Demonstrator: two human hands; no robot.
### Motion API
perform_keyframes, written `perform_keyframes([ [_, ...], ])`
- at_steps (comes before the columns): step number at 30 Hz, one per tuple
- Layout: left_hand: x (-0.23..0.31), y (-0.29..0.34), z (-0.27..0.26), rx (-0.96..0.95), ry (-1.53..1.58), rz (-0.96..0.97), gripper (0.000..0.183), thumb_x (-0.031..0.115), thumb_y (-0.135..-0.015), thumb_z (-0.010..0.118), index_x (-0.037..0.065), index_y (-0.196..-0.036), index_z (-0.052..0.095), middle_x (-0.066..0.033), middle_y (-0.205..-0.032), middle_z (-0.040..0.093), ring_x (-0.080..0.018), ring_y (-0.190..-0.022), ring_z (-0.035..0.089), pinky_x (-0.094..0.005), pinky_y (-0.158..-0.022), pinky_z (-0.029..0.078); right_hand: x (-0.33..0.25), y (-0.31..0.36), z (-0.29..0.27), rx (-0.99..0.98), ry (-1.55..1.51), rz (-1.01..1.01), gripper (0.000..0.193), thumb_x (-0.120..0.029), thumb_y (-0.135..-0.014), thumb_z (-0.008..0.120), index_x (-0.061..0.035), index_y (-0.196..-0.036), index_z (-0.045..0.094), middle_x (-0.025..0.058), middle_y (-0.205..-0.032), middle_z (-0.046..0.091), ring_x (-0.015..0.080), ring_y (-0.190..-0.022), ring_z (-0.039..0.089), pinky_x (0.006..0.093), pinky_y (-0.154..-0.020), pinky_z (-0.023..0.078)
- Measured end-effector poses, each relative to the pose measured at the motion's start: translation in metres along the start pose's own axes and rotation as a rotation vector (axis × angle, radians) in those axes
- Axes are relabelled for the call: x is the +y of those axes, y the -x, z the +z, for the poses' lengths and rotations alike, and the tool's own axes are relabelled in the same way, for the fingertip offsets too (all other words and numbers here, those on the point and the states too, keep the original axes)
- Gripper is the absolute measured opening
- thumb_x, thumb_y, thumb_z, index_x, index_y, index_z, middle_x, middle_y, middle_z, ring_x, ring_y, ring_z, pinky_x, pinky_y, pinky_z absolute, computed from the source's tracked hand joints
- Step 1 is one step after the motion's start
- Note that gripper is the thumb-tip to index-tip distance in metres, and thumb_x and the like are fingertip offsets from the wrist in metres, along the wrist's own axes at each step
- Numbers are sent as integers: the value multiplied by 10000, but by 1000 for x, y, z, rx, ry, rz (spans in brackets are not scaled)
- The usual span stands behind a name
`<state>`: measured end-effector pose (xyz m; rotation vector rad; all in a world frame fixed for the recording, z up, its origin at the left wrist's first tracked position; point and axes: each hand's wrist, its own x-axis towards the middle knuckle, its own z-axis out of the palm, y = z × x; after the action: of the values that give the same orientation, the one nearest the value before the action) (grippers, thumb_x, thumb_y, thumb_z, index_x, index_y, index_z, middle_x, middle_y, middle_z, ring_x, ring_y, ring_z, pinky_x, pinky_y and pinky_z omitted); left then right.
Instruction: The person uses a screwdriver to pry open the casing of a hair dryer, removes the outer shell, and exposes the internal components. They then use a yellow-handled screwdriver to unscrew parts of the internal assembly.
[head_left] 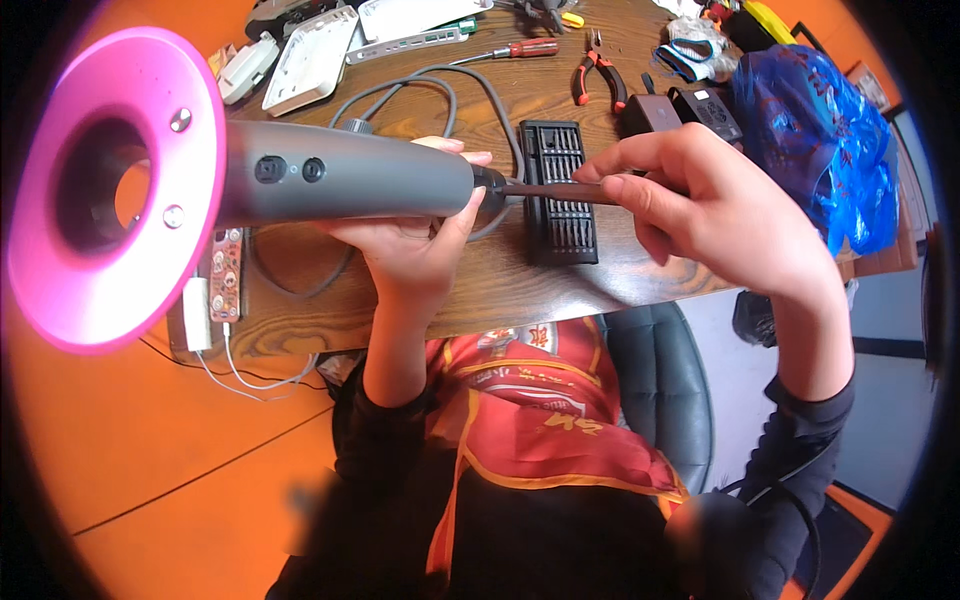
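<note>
My left hand (415,245) grips the grey handle of a hair dryer (330,180) from below and holds it sideways above the wooden table. Its pink ring-shaped head (120,190) points left, close to the camera. My right hand (700,215) pinches a thin dark screwdriver (555,190), whose tip sits at the handle's end cap where the grey cable (440,85) comes out. Right under the tool lies a black tray of screwdriver bits (560,220).
On the wooden table (500,290) lie red-handled pliers (597,78), a red-handled screwdriver (515,49), white plastic casings (310,58), a black adapter (650,112) and a blue plastic bag (815,140). A small circuit board (226,275) and white plug (196,315) sit at the left edge. A dark chair (665,390) stands below.
</note>
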<state>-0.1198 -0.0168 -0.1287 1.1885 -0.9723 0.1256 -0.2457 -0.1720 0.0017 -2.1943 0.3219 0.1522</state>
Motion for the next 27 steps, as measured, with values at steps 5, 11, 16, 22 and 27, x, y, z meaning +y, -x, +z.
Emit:
perform_keyframes([
  [5,-9,4,-3,-48,-76,42,1022,-186,-742,500,289,-1302,-210,-200,-1119,450,-308,-969,574,-414,-862,465,12,-18,4,-102,-29,61,219,-131,-883,519,6,-1019,622,-34,-495,439,18,-438,362,194,-404,294],
  [11,-11,7,-4,-16,-21,7,1068,-194,-739,497,312,-1298,-261,-202,-1116,450,-294,-956,570,-418,-871,462,28,-25,15,121,357,-498,219,-26,-767,591,8,-979,635,182,-705,600,279,-657,610,330,-598,469],
  [16,-8,6,-3,46,97,-39,1073,-186,-735,503,283,-1293,-285,-193,-1091,463,-258,-938,562,-422,-865,463,32,-20,15,163,790,-748,281,-47,-719,606,-34,-998,636,100,-625,519,220,-576,547,326,-519,459],
  [22,-6,5,-2,57,130,-98,1086,-186,-729,509,267,-1291,-303,-187,-1076,472,-245,-929,563,-421,-861,461,35,-22,16,248,1118,-1007,432,-91,-664,594,-71,-1095,594,26,-611,414,178,-559,484,298,-447,426],
  [27,-5,4,-1,19,20,-71,1067,-199,-736,492,316,-1293,-258,-209,-1118,452,-296,-948,571,-427,-865,465,26,-20,15,64,58,-157,297,-156,-898,477,-26,-1155,546,16,-554,522,53,-455,484,204,-421,400],
])
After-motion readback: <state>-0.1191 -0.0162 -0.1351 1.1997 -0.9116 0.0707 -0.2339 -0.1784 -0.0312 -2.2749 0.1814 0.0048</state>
